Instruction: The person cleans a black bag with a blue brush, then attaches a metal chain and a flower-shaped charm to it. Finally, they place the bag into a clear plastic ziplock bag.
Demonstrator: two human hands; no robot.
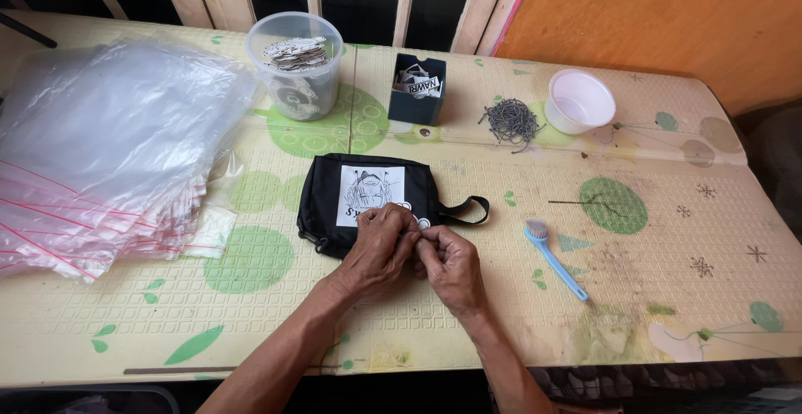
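Both hands, left hand (380,247) & right hand (451,265), fingers pinched shut at black pouch (330,205) edge.

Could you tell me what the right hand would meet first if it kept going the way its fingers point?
Probably the left hand, which its fingers already touch; beyond that lies the black pouch. The right hand points up-left.

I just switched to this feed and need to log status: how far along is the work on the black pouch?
Looks done: a white printed card already lies on the black pouch. In hand: the left hand and right hand meet at the pouch's front edge, pinching something too small to identify. Seemingly left: more cards in the clear tub, metal pins and zip bags sit unused.
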